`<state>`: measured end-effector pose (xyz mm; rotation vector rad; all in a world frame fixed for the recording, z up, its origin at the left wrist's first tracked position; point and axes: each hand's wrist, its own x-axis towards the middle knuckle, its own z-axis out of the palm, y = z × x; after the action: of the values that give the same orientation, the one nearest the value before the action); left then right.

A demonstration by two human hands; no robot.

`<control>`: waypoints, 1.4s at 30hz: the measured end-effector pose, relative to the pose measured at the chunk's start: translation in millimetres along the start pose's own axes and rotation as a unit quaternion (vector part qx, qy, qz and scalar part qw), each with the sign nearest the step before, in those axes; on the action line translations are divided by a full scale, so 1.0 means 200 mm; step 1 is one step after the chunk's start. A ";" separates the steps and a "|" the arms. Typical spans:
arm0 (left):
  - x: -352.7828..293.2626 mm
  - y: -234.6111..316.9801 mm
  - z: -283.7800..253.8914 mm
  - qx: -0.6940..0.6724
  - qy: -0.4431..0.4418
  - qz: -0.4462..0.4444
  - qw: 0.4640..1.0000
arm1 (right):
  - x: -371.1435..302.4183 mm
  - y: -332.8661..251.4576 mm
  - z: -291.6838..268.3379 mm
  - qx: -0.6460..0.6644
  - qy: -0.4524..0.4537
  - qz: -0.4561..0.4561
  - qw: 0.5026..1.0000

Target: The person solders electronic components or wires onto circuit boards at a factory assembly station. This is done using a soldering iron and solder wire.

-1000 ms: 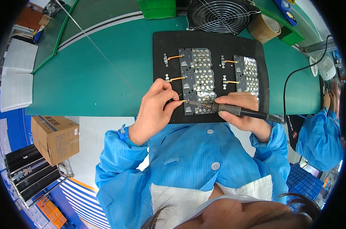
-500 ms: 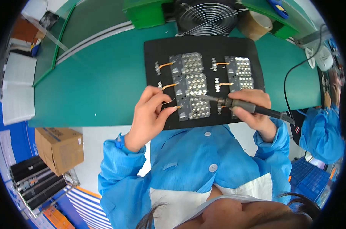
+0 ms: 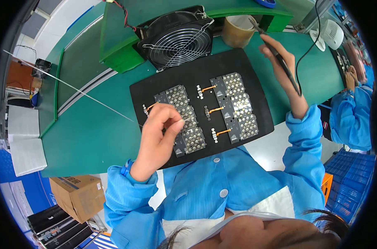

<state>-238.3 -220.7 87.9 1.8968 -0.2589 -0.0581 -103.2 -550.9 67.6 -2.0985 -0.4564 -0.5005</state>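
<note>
My right hand (image 3: 279,58) is raised at the right, closed around a soldering iron (image 3: 282,66). The iron's tip is beside the rim of a tan round tub or roll (image 3: 237,35). My left hand (image 3: 159,128) is pinched over the left column of circuit boards (image 3: 195,139), partly covering them. A thin solder wire (image 3: 88,96) runs from the upper left to its fingers. The right column of boards (image 3: 240,106) is uncovered, with rows of round silvery contacts. Orange ribbon cables (image 3: 215,110) join them to small connectors. Both columns lie on a black mat (image 3: 201,66).
A black fan with a wire guard (image 3: 178,47) stands behind the mat, beside a green shelf frame (image 3: 122,58). The iron's black cord (image 3: 307,54) crosses the right side. A cardboard box (image 3: 78,197) is left of me. Another person in blue (image 3: 350,120) sits at the right.
My right hand has lifted the iron off the left boards, up and away toward the tan tub or roll. My left hand stays pinched by the left boards. The view has shifted and turned.
</note>
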 end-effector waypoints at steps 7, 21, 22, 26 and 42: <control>0.17 0.15 0.25 0.020 -0.078 0.084 0.993 | -0.28 -0.38 0.10 0.185 -0.144 -0.082 0.969; 0.19 0.02 0.15 0.082 -0.205 0.064 0.973 | -0.29 -0.31 0.06 0.280 -0.333 0.070 0.897; 0.20 0.00 0.15 0.082 -0.204 0.063 0.973 | -0.28 -0.30 0.06 0.281 -0.334 0.070 0.897; 0.21 -0.02 0.10 0.058 -0.115 -0.026 0.991 | -0.26 -0.23 0.07 0.224 -0.265 0.001 0.938; 0.19 -0.04 0.13 0.231 0.075 0.090 0.966 | -0.18 -0.15 0.07 0.140 -0.182 -0.021 0.973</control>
<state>-203.8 -249.8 74.8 2.3165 -0.3629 0.2921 -145.2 -528.0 62.3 -1.9090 -0.7397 -0.0628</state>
